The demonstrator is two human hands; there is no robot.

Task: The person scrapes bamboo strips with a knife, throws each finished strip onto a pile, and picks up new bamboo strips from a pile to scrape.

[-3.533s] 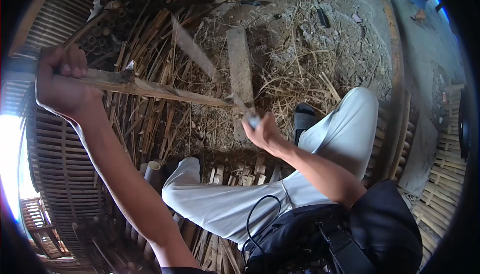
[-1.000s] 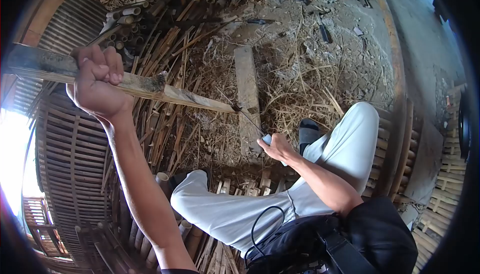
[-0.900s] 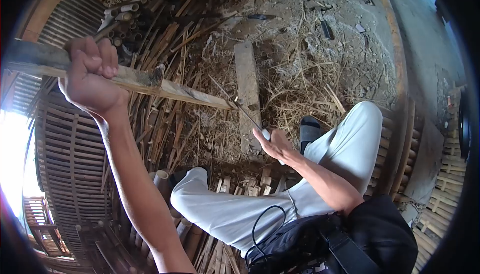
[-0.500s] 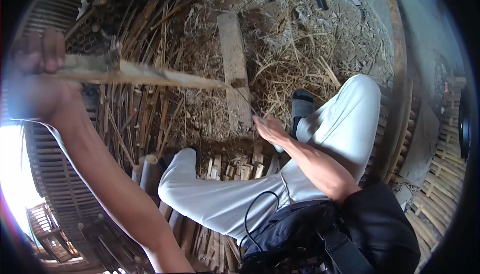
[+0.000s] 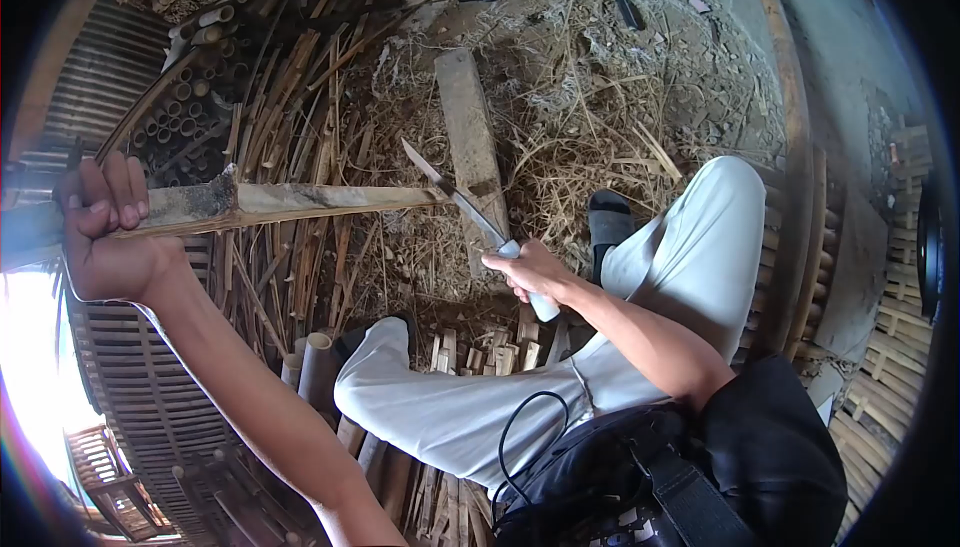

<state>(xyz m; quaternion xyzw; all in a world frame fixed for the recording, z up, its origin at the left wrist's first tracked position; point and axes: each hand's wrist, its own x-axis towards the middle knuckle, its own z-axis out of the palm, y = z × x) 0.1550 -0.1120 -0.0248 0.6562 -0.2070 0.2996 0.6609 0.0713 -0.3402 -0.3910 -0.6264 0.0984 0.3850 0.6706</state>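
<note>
My left hand (image 5: 112, 202) is wrapped round a long split bamboo piece (image 5: 320, 198), out at the far left. A dark node shows on the piece near my fingers, and its other end reaches the wooden board (image 5: 463, 107) on the ground. In my right hand (image 5: 530, 272) is a knife (image 5: 472, 209) with a pale handle, its blade pointing up and left. The blade lies across the bamboo's end, over the board; whether it has cut in I cannot tell.
Shavings (image 5: 590, 137) litter the ground around the board. Bamboo strips (image 5: 290, 107) and hollow bamboo tubes (image 5: 175, 112) are piled at the left. Short split pieces (image 5: 490, 352) lie by my legs. A dark-handled tool (image 5: 628, 9) rests farther off.
The knife blade has turned flatter and now shows plainly across the bamboo's end. My left hand and the bamboo sit slightly lower in view, no longer blurred.
</note>
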